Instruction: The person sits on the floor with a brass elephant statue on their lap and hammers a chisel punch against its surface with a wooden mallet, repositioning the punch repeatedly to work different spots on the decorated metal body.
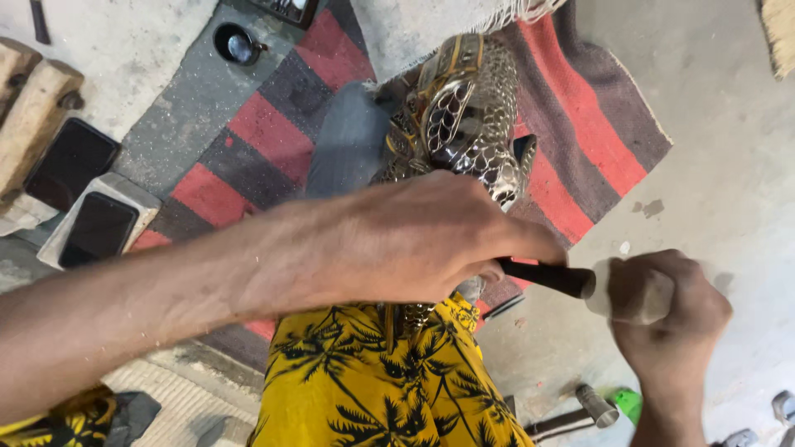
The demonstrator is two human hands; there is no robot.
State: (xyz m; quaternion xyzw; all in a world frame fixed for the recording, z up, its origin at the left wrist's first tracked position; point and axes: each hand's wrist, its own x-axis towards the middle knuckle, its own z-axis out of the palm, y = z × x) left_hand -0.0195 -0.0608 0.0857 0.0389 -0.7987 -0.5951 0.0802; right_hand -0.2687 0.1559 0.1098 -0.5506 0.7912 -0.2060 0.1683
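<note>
Bare floor lies open rightward; metal turtle blocks ahead.

The light is bright and soft, like daylight. The pale floor on the right looks almost white and washed out. Shadows are weak, with only a faint dark patch under the right hand. The shiny metal turtle has bright white glints on its shell. The left hand and its arm are a bit smeared and soft at the edges. The striped rug looks fuzzy too, and the wooden blocks at the left edge look bent and stretched. The yellow cloth with black leaves is clearer, with strong colour.
</note>
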